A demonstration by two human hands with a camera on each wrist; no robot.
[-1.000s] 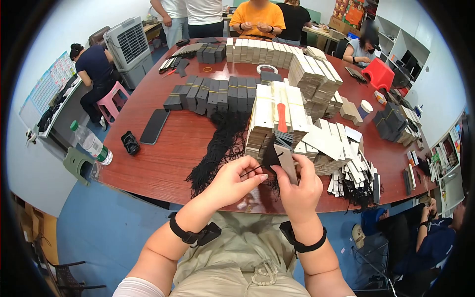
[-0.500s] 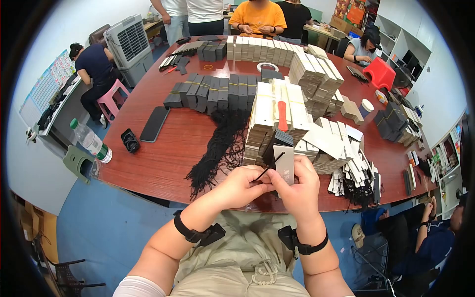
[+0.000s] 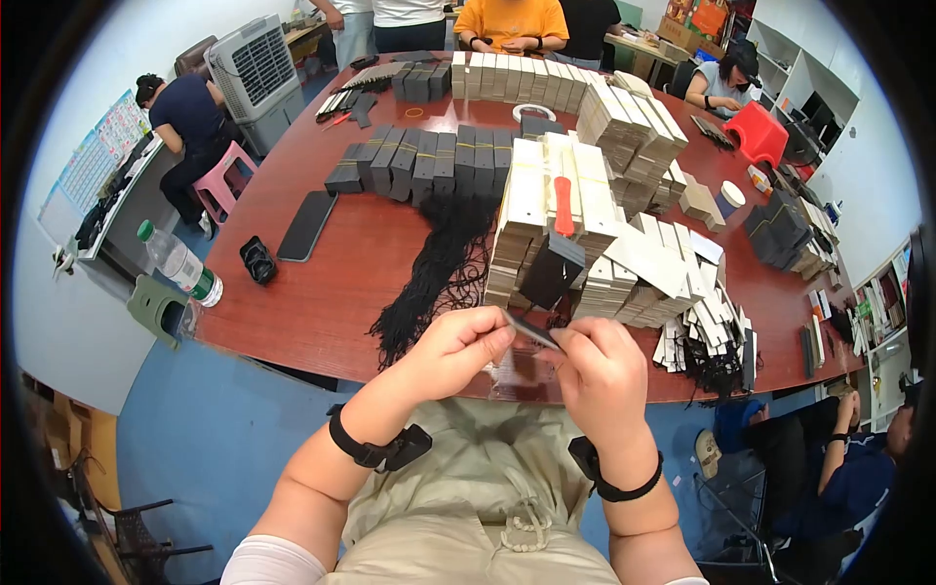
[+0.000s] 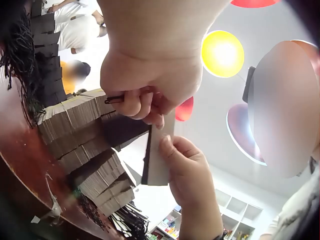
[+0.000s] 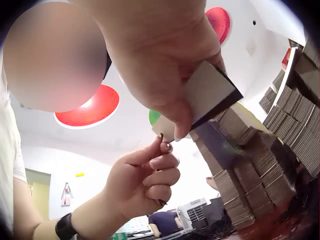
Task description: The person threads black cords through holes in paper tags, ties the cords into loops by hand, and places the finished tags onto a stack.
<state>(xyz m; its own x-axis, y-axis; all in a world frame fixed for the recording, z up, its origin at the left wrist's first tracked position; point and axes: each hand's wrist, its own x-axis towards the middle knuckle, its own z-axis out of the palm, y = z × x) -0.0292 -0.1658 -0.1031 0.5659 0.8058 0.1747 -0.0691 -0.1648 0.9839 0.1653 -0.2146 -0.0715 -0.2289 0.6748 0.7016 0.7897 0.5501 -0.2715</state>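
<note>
In the head view a thin tag (image 3: 531, 330), dark on one face and pale on the other, spans the gap between both hands, seen nearly edge-on. My right hand (image 3: 606, 369) grips one end of it, thumb on the pale face in the right wrist view. At the other end, my left hand (image 3: 458, 349) pinches a black cord (image 5: 161, 136) between thumb and forefinger, the remaining fingers curled. Just beyond the hands, a bundle of black tags (image 3: 553, 268) leans against tall stacks of pale tags (image 3: 556, 156). A red-handled tool (image 3: 563, 205) lies on these stacks.
Left of the stacks lies a heap of black cords (image 3: 429, 278), with banded black tag bundles (image 3: 424, 161) behind. A phone (image 3: 307, 226), a small black item (image 3: 257, 261) and a bottle (image 3: 180, 263) are farther left. Corded tags (image 3: 707, 346) pile up at the right edge.
The tag has turned from upright, pale lettered face showing, to nearly edge-on. My hands have spread slightly apart, uncovering the black bundle behind them.
</note>
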